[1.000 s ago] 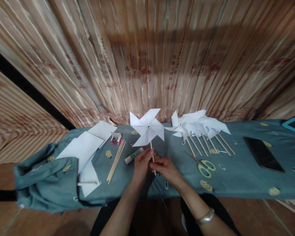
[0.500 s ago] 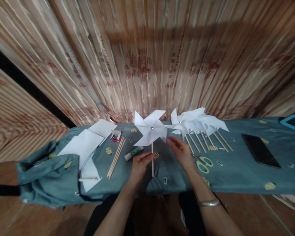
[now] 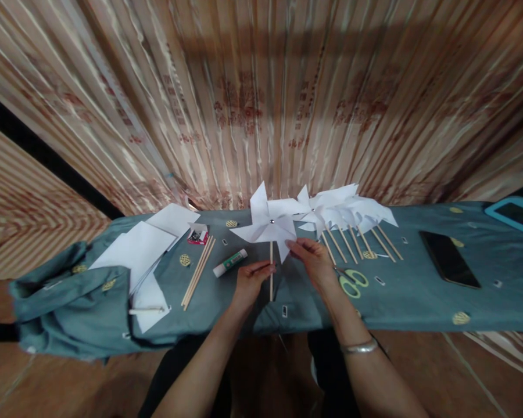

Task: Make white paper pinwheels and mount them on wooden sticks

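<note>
A white paper pinwheel (image 3: 261, 230) with a shiny pin at its centre stands upright on a wooden stick (image 3: 271, 284). Fingers and thumb of my left hand (image 3: 250, 283) are pinched round that stick, below the paper. My right hand (image 3: 316, 260) is closed at the tip of the lower right blade, which its thumb and fingertips touch. A silver bangle circles my right wrist. Just left of my left hand lies a glue stick (image 3: 230, 263). Green-handled scissors (image 3: 353, 283) rest beside my right wrist.
Several finished pinwheels (image 3: 344, 209) lie overlapping at the back right. Loose wooden sticks (image 3: 199, 273), a small red box of pins (image 3: 197, 235) and white paper sheets (image 3: 142, 247) are on the left. A black phone (image 3: 448, 258) and a blue-framed device (image 3: 516, 213) lie to the right.
The pinwheel's blades have turned about the pin. My right hand has come closer to the stick and now touches a lower blade. My left hand still holds the stick.
</note>
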`<control>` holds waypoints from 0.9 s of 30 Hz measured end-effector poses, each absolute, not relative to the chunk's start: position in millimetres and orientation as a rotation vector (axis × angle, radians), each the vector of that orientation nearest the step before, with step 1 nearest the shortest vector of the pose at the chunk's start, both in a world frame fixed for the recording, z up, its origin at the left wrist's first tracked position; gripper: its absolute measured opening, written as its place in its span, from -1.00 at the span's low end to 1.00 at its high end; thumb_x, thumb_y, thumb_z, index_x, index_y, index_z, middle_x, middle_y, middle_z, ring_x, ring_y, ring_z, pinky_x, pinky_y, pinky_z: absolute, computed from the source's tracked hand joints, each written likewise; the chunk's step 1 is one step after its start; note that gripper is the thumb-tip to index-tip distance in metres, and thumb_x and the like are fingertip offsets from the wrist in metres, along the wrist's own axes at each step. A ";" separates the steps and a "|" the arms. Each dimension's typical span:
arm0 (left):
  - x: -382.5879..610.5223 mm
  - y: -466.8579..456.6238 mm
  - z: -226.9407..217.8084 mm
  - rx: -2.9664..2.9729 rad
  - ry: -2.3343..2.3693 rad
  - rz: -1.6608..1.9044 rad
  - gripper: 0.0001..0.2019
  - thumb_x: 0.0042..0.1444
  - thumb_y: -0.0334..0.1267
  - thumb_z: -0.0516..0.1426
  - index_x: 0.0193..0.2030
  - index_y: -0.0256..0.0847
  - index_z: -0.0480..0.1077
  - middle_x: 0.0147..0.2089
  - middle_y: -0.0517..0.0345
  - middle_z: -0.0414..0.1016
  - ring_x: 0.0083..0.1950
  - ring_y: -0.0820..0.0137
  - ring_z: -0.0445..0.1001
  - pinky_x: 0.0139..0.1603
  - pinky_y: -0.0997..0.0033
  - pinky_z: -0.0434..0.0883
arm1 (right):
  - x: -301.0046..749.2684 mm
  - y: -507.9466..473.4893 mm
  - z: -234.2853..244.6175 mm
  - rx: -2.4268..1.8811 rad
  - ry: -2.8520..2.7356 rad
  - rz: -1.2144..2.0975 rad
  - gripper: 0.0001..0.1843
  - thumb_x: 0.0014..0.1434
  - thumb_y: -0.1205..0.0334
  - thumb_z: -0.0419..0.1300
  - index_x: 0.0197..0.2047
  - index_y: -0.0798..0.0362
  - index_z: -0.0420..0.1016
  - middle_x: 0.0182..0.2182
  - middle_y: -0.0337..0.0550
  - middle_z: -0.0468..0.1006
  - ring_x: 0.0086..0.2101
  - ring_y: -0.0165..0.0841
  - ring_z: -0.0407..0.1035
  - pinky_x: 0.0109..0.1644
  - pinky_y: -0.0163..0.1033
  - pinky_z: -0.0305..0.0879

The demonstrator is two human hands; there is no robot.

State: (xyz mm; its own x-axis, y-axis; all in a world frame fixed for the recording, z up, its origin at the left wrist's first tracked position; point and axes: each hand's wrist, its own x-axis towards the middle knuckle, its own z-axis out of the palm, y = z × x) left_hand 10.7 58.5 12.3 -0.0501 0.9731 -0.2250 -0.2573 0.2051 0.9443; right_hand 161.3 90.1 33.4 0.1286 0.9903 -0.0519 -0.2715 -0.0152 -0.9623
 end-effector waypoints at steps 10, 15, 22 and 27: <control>19.5 60.7 9.7 0.818 1.163 1.238 -0.76 -0.33 -0.21 0.39 -0.43 -0.24 0.62 -0.45 0.09 0.60 -0.41 0.39 0.44 -0.26 0.38 0.37 | 157.3 84.3 35.4 -1.035 -0.869 1.388 -0.71 -0.27 0.04 0.47 -0.65 0.02 0.51 -0.63 -0.33 0.47 -0.52 -0.45 0.30 -0.32 -0.30 0.25; 19.5 59.8 11.4 0.834 1.129 1.237 -0.74 -0.32 -0.22 0.39 -0.40 -0.23 0.62 -0.46 0.11 0.60 -0.44 0.43 0.42 -0.28 0.40 0.36 | 149.0 81.3 33.3 -1.080 -1.066 1.352 -0.71 -0.19 -0.01 0.42 -0.59 0.04 0.58 -0.59 -0.25 0.55 -0.51 -0.41 0.35 -0.31 -0.26 0.27; 15.2 59.8 12.3 0.831 1.158 1.234 -0.73 -0.31 -0.19 0.39 -0.39 -0.25 0.62 -0.37 0.01 0.64 -0.36 0.32 0.51 -0.18 0.31 0.41 | 174.3 83.7 37.7 -1.278 -1.084 0.943 -0.57 -0.05 -0.15 0.31 -0.67 0.03 0.50 -0.61 -0.18 0.54 -0.47 -0.33 0.39 -0.28 -0.20 0.29; 9.2 55.4 10.8 0.870 1.159 1.174 -0.70 -0.30 -0.19 0.39 -0.36 -0.26 0.62 -0.30 -0.04 0.65 -0.27 0.24 0.55 -0.14 0.27 0.43 | 203.0 87.9 34.2 -1.333 -0.932 0.658 -0.64 0.01 -0.09 0.28 -0.37 0.06 0.59 -0.46 -0.17 0.59 -0.34 -0.28 0.42 -0.14 -0.15 0.31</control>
State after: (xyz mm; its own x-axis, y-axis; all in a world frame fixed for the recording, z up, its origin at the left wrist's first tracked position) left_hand 9.2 55.4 10.8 -0.0091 0.9763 -0.2162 -0.2286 0.2085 0.9509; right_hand 203.0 87.9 34.2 0.5002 0.8459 0.1851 0.1085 0.1508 -0.9826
